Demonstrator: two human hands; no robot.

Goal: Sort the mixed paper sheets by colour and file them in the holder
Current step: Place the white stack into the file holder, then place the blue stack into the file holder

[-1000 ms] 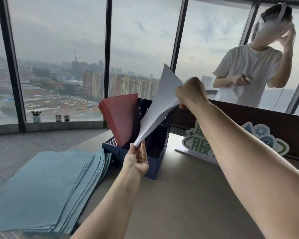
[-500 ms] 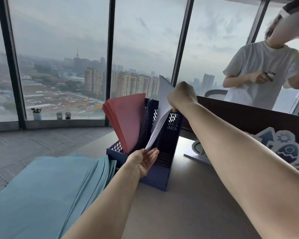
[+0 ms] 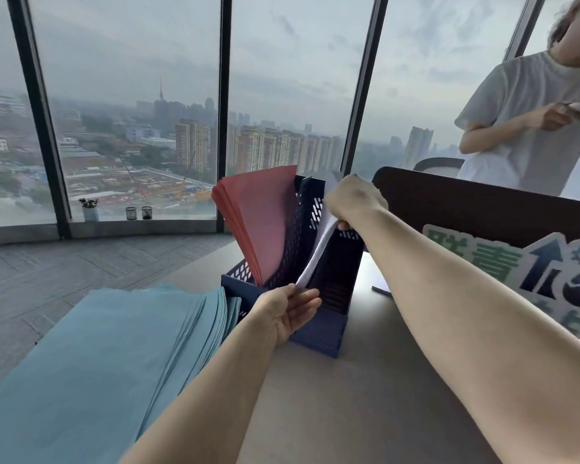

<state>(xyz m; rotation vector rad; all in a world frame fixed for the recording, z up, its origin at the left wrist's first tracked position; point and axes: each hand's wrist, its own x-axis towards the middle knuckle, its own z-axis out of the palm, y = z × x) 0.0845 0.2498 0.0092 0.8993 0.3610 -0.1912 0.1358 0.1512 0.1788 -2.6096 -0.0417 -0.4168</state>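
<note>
Right hand point(image 3: 354, 202) fingers clenched round the top edge of a white sheet stack point(image 3: 318, 249); left hand point(image 3: 290, 311) pinches its lower corner at 6 o'clock of the stack. The stack bows, partly inside the second slot of the navy mesh file holder point(image 3: 322, 333). Red sheets point(image 3: 260, 226) stand in the slot at 9 o'clock of it. Teal sheets point(image 3: 108, 356) lie on the desk point(image 3: 365, 396), 8 o'clock of the holder. Step judged: filing white. Next: straighten the bow, seat the stack, then teal.
</note>
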